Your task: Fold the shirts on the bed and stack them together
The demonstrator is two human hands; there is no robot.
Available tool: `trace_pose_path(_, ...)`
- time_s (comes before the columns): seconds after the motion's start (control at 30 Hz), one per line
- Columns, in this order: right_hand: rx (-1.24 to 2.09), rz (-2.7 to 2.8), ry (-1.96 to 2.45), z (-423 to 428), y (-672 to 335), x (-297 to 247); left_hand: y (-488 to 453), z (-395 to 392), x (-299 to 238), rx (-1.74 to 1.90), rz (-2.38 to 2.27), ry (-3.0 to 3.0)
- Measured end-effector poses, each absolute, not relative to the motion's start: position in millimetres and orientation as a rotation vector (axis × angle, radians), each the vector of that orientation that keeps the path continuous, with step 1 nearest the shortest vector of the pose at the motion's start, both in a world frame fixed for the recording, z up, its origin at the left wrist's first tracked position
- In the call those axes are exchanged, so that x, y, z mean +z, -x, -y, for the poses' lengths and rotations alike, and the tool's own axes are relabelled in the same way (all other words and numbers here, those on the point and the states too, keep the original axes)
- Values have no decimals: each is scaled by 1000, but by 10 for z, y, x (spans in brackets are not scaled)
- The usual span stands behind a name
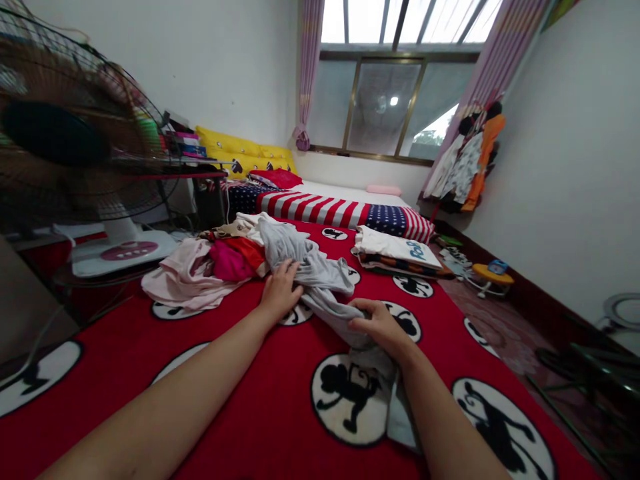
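A crumpled light grey garment [320, 267] stretches across the red blanket [240, 400], from the clothes pile down toward me; its exact kind cannot be made out. My left hand [283, 290] is closed on the cloth near its upper left part. Lower down and to the right, my right hand [383, 328] grips a narrow, bunched stretch of the same garment. Its loose end hangs below my right wrist and is partly hidden by the forearm. Just left of my left hand lies a loose pile with a pale pink garment [185, 277] and a magenta piece [230, 261].
Folded clothes [395, 248] with a white top layer lie at the far right of the blanket. A fan [55, 133] stands at the left. Behind is a bed with a striped cover [315, 207]. Clothes [467, 160] hang by the right wall, near a small stool [493, 273].
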State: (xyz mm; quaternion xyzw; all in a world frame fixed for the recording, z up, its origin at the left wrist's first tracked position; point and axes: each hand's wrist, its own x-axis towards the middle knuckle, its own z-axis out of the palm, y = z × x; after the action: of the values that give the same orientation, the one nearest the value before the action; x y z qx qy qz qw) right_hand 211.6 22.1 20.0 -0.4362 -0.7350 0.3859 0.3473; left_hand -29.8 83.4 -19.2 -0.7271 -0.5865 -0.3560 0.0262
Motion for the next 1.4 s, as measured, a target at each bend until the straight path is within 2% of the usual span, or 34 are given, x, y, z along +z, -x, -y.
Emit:
trace_pose_path(0.17,1343,1902,1040,-127,-2235,359,509,-914,-184,-1131,1818,2222)
trace_pose_path(0.3,1199,2151,1282,-212,-2549,307,558,-889,-121,-1484,1828,2015)
trace_pose_path(0.37,1001,2108,1499,-271,-2699,270,597,-909,-96,-1699,1855,1915)
trace_pose_path(0.43,628,1826,1682,-321,-2822,248,651,-954,-82,-1829,1888,1833)
trace_pose_path(0.53,-88,1241,1610,-388,-2977,217,727,-1024,-61,-1955,1910,1715)
trace_pose_path(0.6,-262,1076,1500,-449,-3074,165,751,-1037,-32,-2027,1906,1639)
trace_pose_path(0.7,-64,1119,1526,-553,-3140,60,707,-960,41,-2072,1877,1645)
trace_pose_path(0.83,129,1280,1375,-526,-2843,56,461,-697,175,-1970,1732,2078)
trace_pose_path(0.93,185,1601,1072,-332,-2380,138,195,-454,246,-1831,1558,2379)
trace_pose_path(1.03,502,1993,871,-161,-2007,156,-26,-241,252,-1619,1377,2605)
trace_pose_path(1.1,583,2104,825,-127,-1922,141,-110,-151,233,-1425,1263,2719)
trace_pose_path(1.23,465,1789,983,-170,-2078,174,-125,-148,209,-1294,1111,2745)
trace_pose_path(1.4,624,1367,971,-192,-2264,246,53,-360,186,-1230,1263,2479)
